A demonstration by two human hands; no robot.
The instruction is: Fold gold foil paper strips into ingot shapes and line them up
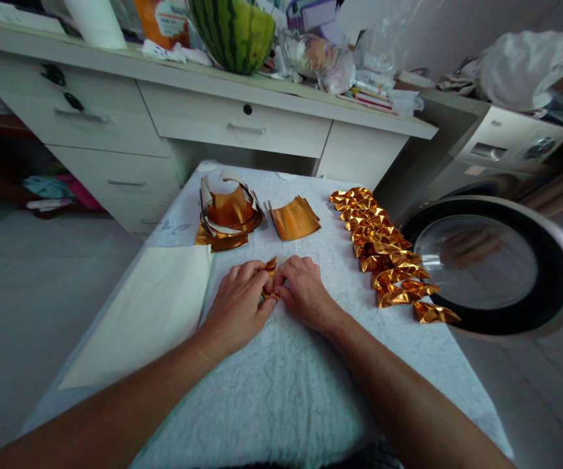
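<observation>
Between my two hands, low over the cloth-covered table (281,378), is a small piece of gold foil paper (271,266), mostly hidden by fingers. My left hand (242,296) grips it from the left with curled fingers. From the right, my right hand (303,290) pinches its other edge. Just beyond them lie a few curved gold foil sheets (295,218), and left of those a bigger curled stack of foil sheets (230,212) with pale backs. Folded gold foil pieces (383,251) stand in rows along the table's right side.
A flat cream sheet (149,306) lies at the table's left. Behind stands a white desk with drawers (242,120), bearing a cut watermelon (232,32) and clutter. At the right, a washing machine's round door (486,260) hangs open beside the table edge.
</observation>
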